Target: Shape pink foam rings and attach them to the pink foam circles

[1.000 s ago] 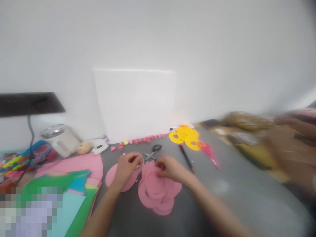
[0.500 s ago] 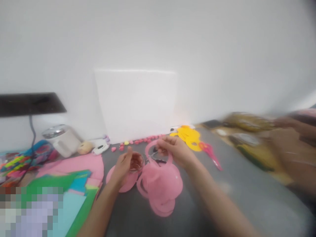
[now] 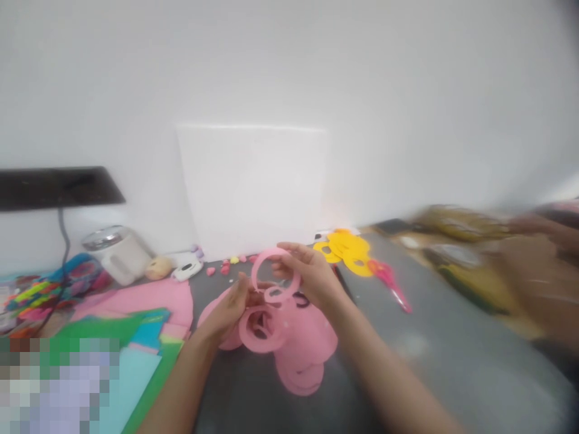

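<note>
My right hand [image 3: 310, 271] pinches a pink paper ring [image 3: 256, 274], raised above a pile of pink paper cut-outs [image 3: 312, 337]. Close beside it, my left hand [image 3: 230, 310] has its fingers curled in; what they grip is blurred and partly hidden. A second pink ring [image 3: 259, 346] lies against or just below the left fingers; I cannot tell whether they touch it. Part of a dark loop [image 3: 301, 299] shows on the pile behind the right hand. Another pink cut-out [image 3: 210, 313] is partly covered by my left hand.
Yellow paper rings [image 3: 348, 247] and pink scissors [image 3: 389, 280] lie right of my hands. Coloured sheets [image 3: 104, 331], a white cup-like container [image 3: 122, 259] and small pink pieces [image 3: 225, 268] are left and behind. A white board [image 3: 253, 187] leans on the wall. Another person's hand [image 3: 538, 232] is far right.
My right hand has moved slightly left with the pink ring, away from the pile. My left hand has come closer to it, and a lower pink ring now shows more fully.
</note>
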`<state>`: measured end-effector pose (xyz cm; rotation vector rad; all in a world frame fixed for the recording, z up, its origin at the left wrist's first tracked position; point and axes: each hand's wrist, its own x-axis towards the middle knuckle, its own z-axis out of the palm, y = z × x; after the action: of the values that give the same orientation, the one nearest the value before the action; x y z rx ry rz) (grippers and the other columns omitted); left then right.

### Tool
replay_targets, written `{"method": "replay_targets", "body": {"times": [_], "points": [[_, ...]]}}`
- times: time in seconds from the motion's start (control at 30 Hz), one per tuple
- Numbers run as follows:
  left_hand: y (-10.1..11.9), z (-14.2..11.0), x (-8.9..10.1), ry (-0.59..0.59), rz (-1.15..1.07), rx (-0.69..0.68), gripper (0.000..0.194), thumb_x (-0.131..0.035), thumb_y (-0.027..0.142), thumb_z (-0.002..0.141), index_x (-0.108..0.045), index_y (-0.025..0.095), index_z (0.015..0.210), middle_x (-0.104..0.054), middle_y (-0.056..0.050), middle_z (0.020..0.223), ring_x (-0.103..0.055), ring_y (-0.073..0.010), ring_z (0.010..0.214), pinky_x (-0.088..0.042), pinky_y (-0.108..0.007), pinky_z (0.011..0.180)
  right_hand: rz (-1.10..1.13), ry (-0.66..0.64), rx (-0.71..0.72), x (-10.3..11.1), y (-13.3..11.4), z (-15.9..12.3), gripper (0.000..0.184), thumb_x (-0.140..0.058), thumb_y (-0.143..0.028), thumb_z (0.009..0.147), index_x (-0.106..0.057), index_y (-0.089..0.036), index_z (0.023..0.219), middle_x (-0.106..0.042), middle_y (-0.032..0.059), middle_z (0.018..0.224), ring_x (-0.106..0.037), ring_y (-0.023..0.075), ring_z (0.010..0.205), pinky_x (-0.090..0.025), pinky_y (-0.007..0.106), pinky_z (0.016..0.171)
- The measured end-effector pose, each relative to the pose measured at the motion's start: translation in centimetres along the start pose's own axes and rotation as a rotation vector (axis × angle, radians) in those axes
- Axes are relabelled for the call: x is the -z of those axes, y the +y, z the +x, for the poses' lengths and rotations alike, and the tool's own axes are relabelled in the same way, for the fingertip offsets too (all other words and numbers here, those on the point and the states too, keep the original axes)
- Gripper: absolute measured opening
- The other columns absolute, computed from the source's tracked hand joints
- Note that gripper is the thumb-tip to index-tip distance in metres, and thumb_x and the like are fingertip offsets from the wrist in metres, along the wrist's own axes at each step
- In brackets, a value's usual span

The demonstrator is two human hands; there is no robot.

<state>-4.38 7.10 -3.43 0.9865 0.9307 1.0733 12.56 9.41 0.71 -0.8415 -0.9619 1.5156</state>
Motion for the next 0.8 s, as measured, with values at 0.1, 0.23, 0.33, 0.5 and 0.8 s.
{"method": "replay_targets", "body": {"times": [0.1, 0.23, 0.33, 0.5, 0.8], "points": [[0.1, 0.0, -0.1, -0.169, 0.075, 0.080, 0.061, -0.045, 0.067, 0.075, -0.069, 0.018, 0.101, -0.073, -0.013, 0.089, -0.065, -0.0277, 0.091, -0.048, -0.039, 0.082, 0.018, 0.015, -0.016, 0.1, 0.4, 0.2, 0.027, -0.071, -0.023, 0.069, -0.061, -0.016, 0.093, -0.071, 0.0044, 0.076, -0.067, 0.0143, 0.065, -0.056, 0.030, 0.069], [1.1, 0.2, -0.2, -0.272, -0.116, -0.068, 0.068, -0.042, 0.070, 0.074, -0.067, 0.016, 0.108, -0.068, -0.015, 0.108, -0.060, -0.0284, 0.104, -0.043, -0.039, 0.092, -0.084, -0.004, 0.033, 0.1, 1.0, 0.4, 0.027, -0.067, -0.022, 0.069, -0.062, -0.015, 0.094, -0.070, 0.0039, 0.075, -0.067, 0.0155, 0.067, -0.053, 0.032, 0.070], [1.5, 0.5, -0.1, -0.200, -0.256, -0.097, 0.060, -0.046, 0.064, 0.078, -0.068, 0.015, 0.105, -0.070, -0.012, 0.103, -0.064, -0.0247, 0.092, -0.048, -0.035, 0.084, -0.305, 0.011, 0.149, 0.6, 1.9, 0.5, 0.022, -0.065, -0.022, 0.068, -0.065, -0.015, 0.089, -0.070, 0.0054, 0.081, -0.066, 0.0183, 0.076, -0.052, 0.033, 0.074], [1.2, 0.9, 0.0, -0.033, -0.304, -0.099, 0.032, -0.061, 0.042, 0.080, -0.071, 0.014, 0.090, -0.073, -0.010, 0.091, -0.066, -0.0211, 0.082, -0.052, -0.030, 0.073, -0.479, -0.007, 0.024, 1.7, 2.5, 0.4, 0.028, -0.065, -0.030, 0.071, -0.064, -0.016, 0.096, -0.069, 0.0083, 0.091, -0.065, 0.0203, 0.081, -0.052, 0.035, 0.074], [1.5, 0.8, -0.2, -0.007, -0.252, -0.115, 0.031, -0.068, 0.043, 0.073, -0.071, 0.013, 0.081, -0.073, -0.010, 0.087, -0.065, -0.0218, 0.085, -0.050, -0.033, 0.080, -0.208, -0.099, -0.147, 1.9, 2.8, 0.1, 0.041, -0.064, -0.044, 0.075, -0.060, -0.015, 0.104, -0.068, 0.0069, 0.084, -0.067, 0.0167, 0.072, -0.054, 0.033, 0.071]]}}
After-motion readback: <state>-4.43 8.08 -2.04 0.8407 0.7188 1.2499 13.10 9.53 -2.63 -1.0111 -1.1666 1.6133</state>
